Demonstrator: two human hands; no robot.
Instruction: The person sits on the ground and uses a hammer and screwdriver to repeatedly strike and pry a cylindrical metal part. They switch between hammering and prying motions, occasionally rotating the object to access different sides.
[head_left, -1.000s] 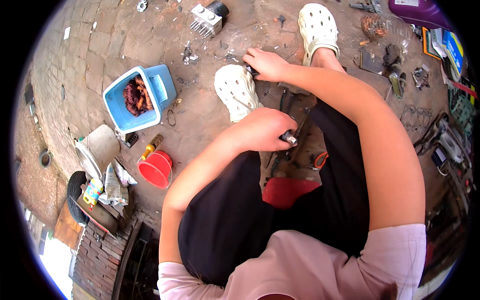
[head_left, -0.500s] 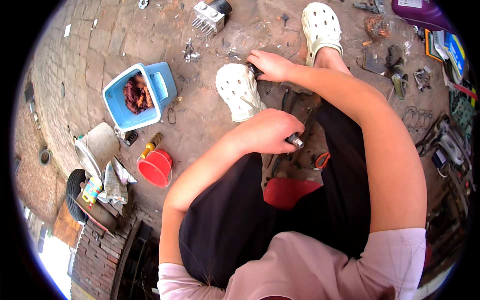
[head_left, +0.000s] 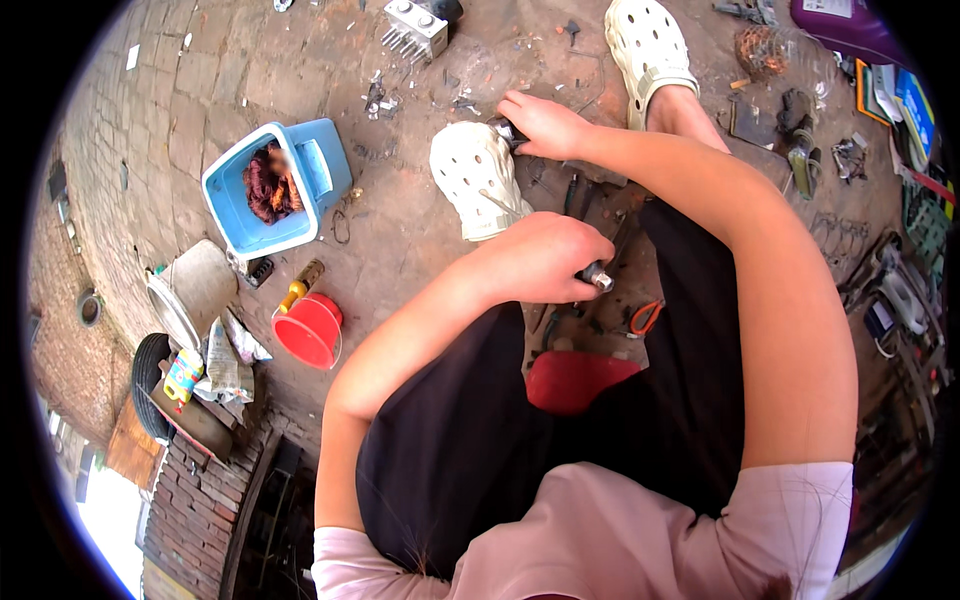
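Observation:
My left hand (head_left: 548, 258) is wrapped round a dark-handled tool (head_left: 597, 277), whose shiny metal end sticks out past the little-finger side. From the fist's other side a thin metal rod (head_left: 500, 204) lies across the left white clog (head_left: 470, 175); I cannot make out whether it belongs to the tool. My right hand (head_left: 545, 125) is closed over a dark, shiny piece (head_left: 509, 132) beside that clog's toe end. Fingers and palm hide most of the piece. Between my legs several dark tools and an orange-handled tool (head_left: 644, 320) lie on the ground.
A blue bin (head_left: 333, 165) with reddish-brown coils stands to the left, near a red bucket (head_left: 308, 330) and a whitish bucket (head_left: 200, 285). A grey metal block (head_left: 415, 30) sits at the top. Scrap parts and a purple container (head_left: 850, 28) line the right side.
The view has shifted slightly. Both hands keep their holds in nearly the same places, and a bit more of the dark piece shows under my right hand.

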